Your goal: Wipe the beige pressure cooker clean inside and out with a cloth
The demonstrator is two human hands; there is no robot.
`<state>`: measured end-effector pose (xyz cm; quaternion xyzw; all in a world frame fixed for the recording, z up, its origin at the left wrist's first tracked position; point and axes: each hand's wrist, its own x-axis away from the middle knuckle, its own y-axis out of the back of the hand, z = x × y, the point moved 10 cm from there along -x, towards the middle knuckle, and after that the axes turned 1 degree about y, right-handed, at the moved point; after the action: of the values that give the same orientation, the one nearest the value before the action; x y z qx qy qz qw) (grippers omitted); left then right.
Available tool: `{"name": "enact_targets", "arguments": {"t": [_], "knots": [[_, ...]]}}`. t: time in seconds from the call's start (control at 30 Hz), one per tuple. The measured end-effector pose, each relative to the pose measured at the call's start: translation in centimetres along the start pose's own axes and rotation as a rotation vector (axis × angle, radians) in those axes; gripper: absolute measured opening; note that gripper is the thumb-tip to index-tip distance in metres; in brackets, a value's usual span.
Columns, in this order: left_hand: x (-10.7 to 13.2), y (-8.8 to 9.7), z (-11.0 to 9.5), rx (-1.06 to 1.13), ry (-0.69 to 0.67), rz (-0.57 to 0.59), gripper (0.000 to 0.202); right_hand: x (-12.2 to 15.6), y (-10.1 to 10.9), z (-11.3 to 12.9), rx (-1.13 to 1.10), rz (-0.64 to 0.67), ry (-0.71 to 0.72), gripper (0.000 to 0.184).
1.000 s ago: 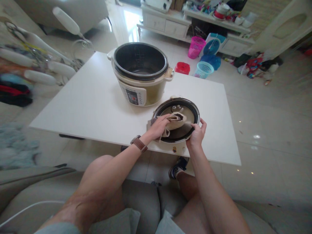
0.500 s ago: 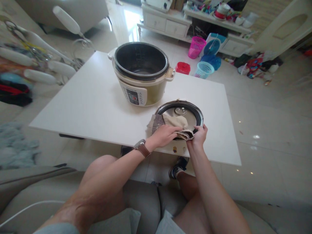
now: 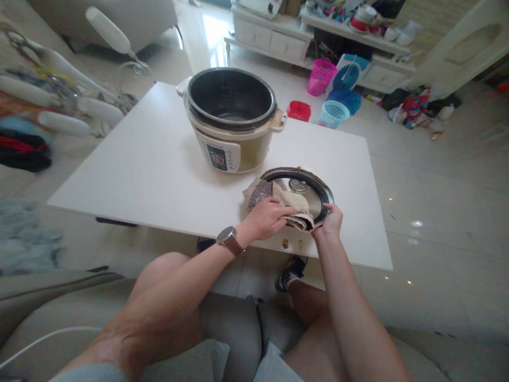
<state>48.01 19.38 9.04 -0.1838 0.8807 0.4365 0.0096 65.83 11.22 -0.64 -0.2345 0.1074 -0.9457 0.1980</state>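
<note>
An upturned cooker lid (image 3: 314, 190), round with a dark rim and a metal inner plate, lies on the white table (image 3: 151, 170) near its front edge. My left hand (image 3: 265, 216), with a brown-strapped watch on the wrist, presses a beige and brown cloth (image 3: 289, 204) onto the lid's near part, fingers closed over it. My right hand (image 3: 331, 222) grips the lid's near right rim. Behind the lid stands the open electric pressure cooker (image 3: 231, 119), cream-coloured with a dark inner pot and a front control panel.
My bare knees and a grey couch fill the foreground. On the floor beyond the table stand a pink basket (image 3: 320, 76), a red tub (image 3: 298, 110) and blue baskets (image 3: 333, 113). White cabinets (image 3: 270, 40) run along the back. A drying rack with clothes (image 3: 43, 106) is at left.
The cloth and my left hand have slid from the lid's middle toward its near edge. The lid has shifted slightly right and tilted flatter; my right hand stays on its rim.
</note>
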Motion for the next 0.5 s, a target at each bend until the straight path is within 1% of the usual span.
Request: {"name": "enact_targets", "arguments": {"t": [0.1,0.2,0.3,0.37,0.5], "knots": [[0.1,0.0,0.2,-0.022,0.016,0.02,0.043,-0.6,-0.2,0.2,-0.011,0.023,-0.166,0.026],[0.1,-0.2,0.7,-0.04,0.044,0.047,0.042,-1.3,0.3,0.6,0.063,0.038,-0.231,0.024],[0.1,-0.2,1.2,-0.043,0.063,0.048,0.042,-2.0,1.3,0.5,0.12,0.02,-0.25,0.017],[0.1,0.1,1.8,-0.028,0.091,0.023,0.042,-2.3,1.9,0.2,0.143,-0.019,-0.262,0.014],[0.3,1.6,3.5,0.091,0.203,-0.093,0.043,-2.5,2.5,-0.4,0.161,-0.098,-0.277,0.016]]}}
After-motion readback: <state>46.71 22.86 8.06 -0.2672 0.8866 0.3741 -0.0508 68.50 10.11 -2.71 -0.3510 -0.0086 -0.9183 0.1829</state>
